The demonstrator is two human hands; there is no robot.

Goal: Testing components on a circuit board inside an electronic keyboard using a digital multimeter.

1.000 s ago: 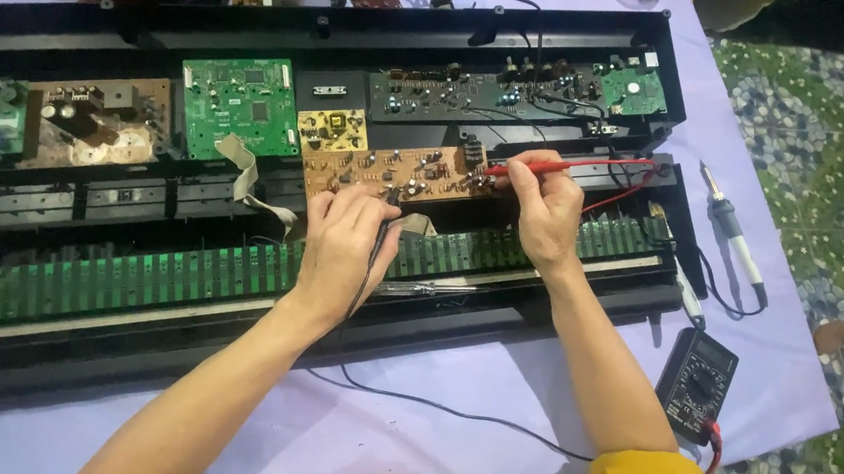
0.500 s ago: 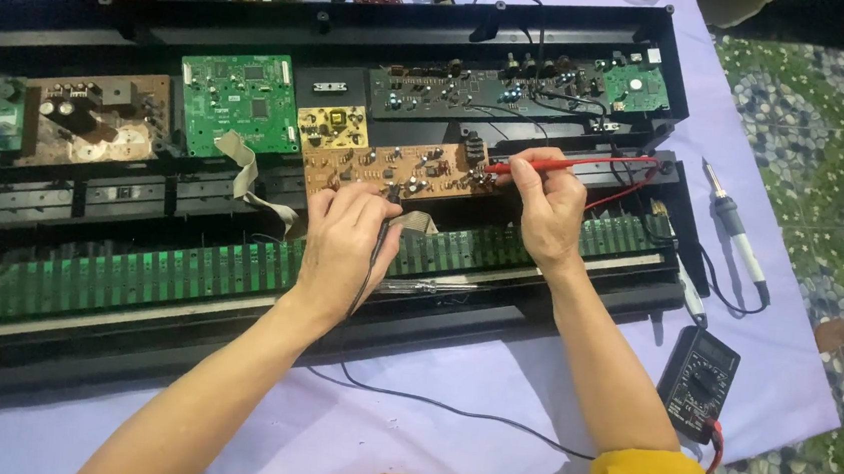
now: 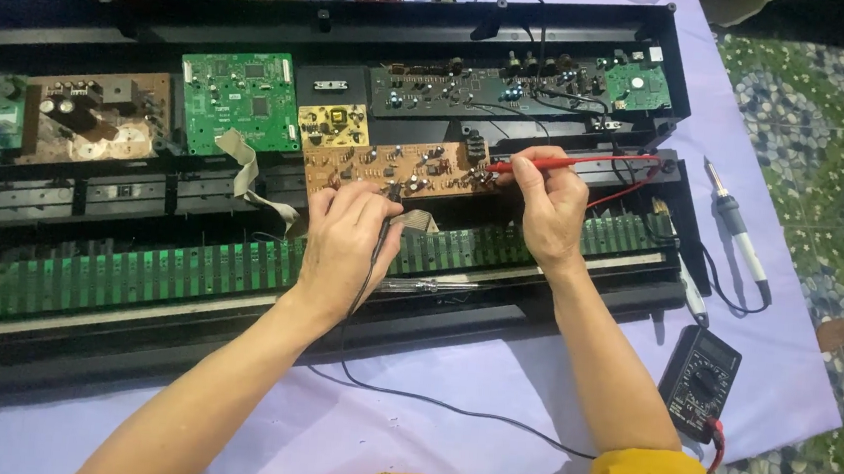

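Lilac cloth [image 3: 491, 383] underlies an opened black keyboard chassis [image 3: 378, 33]. Left hand [image 3: 346, 246] is closed around a black probe [image 3: 380, 239], right hand [image 3: 545, 202] pinches a red probe [image 3: 558, 162]; both tips apparently touch the brown circuit board [image 3: 398, 165]. Multimeter [image 3: 699, 379] lies nearby.

We see a green circuit board [image 3: 241, 99] mounted left of centre in the opened black keyboard case [image 3: 378, 25], with a smaller yellow board [image 3: 334, 124] just beside it. A soldering iron [image 3: 737, 232] lies on the lilac cloth [image 3: 472, 371] to the right of the case. Beyond the cloth's edge is a patterned floor [image 3: 821, 138], possibly pebbled tile.
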